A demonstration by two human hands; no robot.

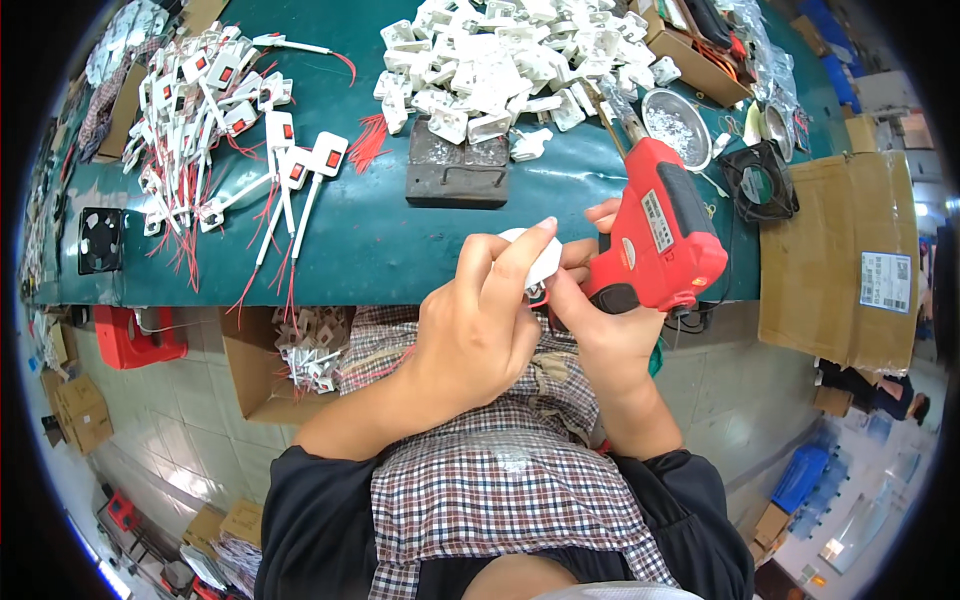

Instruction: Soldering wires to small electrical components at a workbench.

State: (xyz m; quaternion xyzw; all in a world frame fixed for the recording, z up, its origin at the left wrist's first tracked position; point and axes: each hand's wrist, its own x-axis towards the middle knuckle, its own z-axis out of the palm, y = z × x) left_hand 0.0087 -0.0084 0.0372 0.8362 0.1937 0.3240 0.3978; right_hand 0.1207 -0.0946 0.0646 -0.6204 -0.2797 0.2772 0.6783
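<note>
Head view: the left hand (475, 320) pinches a white plastic piece (540, 258) between its fingers, just left of the right hand (612, 340). That right hand grips a red glue gun (640, 235), its thumb also meeting the piece's edge. The piece looks light, stiff and rather smooth, so it could slip; its outer edges seem the best hold, the flat face left free. The gun looks bulkier and is best taken by its handle. Below and left of the left hand, a cardboard box (240, 370) contains white parts. Beyond the right hand, a metal bowl (707, 148) holds pale, clear bits, and a cardboard tray (693, 75) behind it holds tools.
</note>
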